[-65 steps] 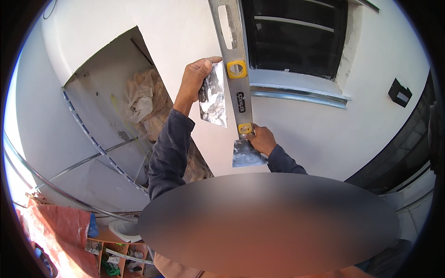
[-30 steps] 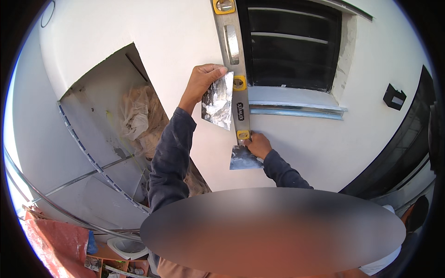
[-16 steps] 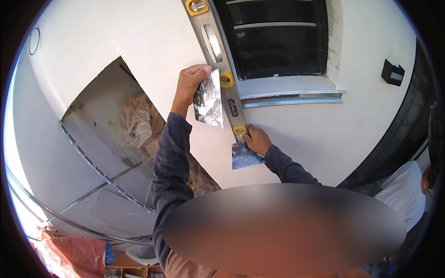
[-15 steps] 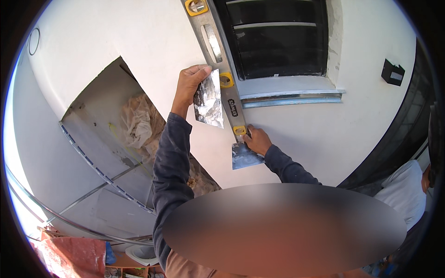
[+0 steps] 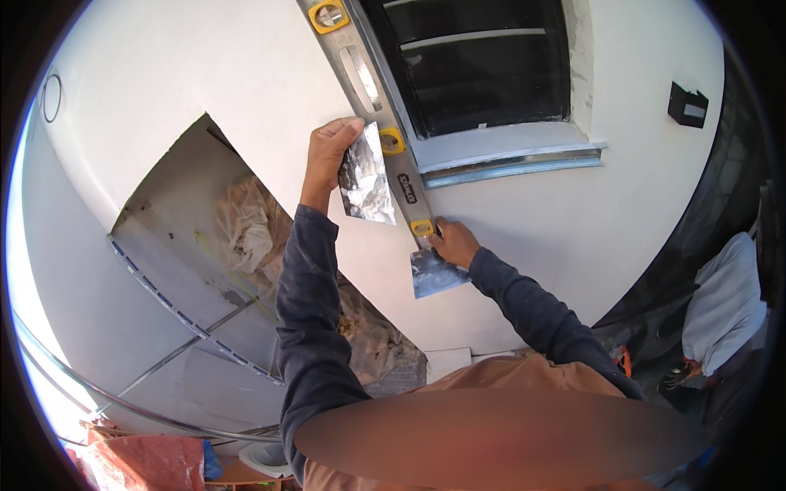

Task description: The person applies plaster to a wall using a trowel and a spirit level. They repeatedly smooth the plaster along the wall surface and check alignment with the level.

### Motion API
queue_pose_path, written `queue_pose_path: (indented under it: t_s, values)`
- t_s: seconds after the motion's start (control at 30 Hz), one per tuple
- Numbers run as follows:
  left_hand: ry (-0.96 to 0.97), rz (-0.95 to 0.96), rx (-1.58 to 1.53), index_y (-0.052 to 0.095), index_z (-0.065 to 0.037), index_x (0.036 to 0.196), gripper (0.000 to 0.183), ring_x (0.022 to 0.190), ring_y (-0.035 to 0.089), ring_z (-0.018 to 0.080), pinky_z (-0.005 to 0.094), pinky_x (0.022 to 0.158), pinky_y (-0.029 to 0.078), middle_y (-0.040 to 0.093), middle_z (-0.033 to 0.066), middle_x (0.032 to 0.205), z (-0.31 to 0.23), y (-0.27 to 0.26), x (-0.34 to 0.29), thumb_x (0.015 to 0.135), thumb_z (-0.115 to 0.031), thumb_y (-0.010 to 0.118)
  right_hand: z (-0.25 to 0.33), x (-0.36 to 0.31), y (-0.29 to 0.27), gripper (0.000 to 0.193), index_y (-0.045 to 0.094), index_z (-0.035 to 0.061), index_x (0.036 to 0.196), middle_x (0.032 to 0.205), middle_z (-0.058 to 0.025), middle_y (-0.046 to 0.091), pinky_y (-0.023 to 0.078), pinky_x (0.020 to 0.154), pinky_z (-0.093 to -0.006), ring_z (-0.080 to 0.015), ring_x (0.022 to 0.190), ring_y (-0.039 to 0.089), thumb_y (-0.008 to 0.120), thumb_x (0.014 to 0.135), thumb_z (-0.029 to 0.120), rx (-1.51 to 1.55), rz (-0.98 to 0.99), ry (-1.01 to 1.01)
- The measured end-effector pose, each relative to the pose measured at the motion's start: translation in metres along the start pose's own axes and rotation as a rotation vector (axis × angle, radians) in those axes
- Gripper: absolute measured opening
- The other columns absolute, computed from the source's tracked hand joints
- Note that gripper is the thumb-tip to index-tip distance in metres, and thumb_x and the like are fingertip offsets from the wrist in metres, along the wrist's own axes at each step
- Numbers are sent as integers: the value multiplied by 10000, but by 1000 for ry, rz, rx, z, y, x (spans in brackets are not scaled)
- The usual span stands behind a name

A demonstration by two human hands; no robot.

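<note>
A long metal spirit level [image 5: 401, 168] with yellow-framed vials lies slanted against the white wall, left of the dark window. My left hand [image 5: 327, 155] is closed on a flat metal putty blade [image 5: 366, 182] smeared with white putty, thumb on its top corner; this blade is at the level's left edge. Lower down, my right hand [image 5: 456, 244] grips near the level's bottom end. A second wide metal putty knife [image 5: 438, 273] sticks out below that hand, its handle hidden by the fingers. Whether my left fingers also press the level cannot be told.
The louvred window [image 5: 483, 78] has a projecting sill [image 5: 516, 164]. A wall opening [image 5: 180, 184] on the left shows crumpled plastic sheeting [image 5: 250, 233]. A black wall box [image 5: 688, 105] is at the right. A person in a pale shirt [image 5: 725, 303] bends at far right; a red sheet [image 5: 147, 462] lies lower left.
The view has shifted slightly, showing more of my torso and right arm. Both hands keep their hold, with the level in nearly the same place. The person at right has bent lower.
</note>
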State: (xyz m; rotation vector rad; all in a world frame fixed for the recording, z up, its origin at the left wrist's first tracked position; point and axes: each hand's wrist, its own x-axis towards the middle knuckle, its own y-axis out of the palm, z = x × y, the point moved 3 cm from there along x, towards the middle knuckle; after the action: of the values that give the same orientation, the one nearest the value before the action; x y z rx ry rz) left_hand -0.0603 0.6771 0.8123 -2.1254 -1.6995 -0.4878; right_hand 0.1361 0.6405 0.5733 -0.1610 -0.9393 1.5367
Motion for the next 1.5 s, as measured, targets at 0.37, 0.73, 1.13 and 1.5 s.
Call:
queue_pose_path:
  t_s: [0.37,0.73,1.13,1.5]
  values:
    - [4,2,-30,713,44,996,300,643,634,75,217,600,525,705,31,807,5,-5,4,882,-229,764,-2,2,0,351,596,-79,1029,856,-318,655,504,799,-530,-488,845,641,610,887,242,13,6,-13]
    - [48,43,-3,715,40,1028,329,664,678,100,221,627,560,723,62,834,9,-7,6,877,-248,767,-3,3,0,342,596,-76,1016,834,-315,651,509,778,-518,-477,826,644,620,889,241,-3,-5,-11]
    - [74,57,29,708,39,1027,335,664,681,96,213,616,556,719,62,834,12,-9,8,892,-265,751,-1,2,0,371,601,-88,1090,862,-321,653,512,775,-485,-470,843,648,629,888,222,-3,-17,9]
    - [111,60,82,704,42,1033,360,669,687,97,208,605,562,718,67,840,8,-8,5,897,-289,745,2,3,-2,356,606,-99,1036,855,-330,652,509,788,-502,-478,840,645,623,871,217,22,-21,27]
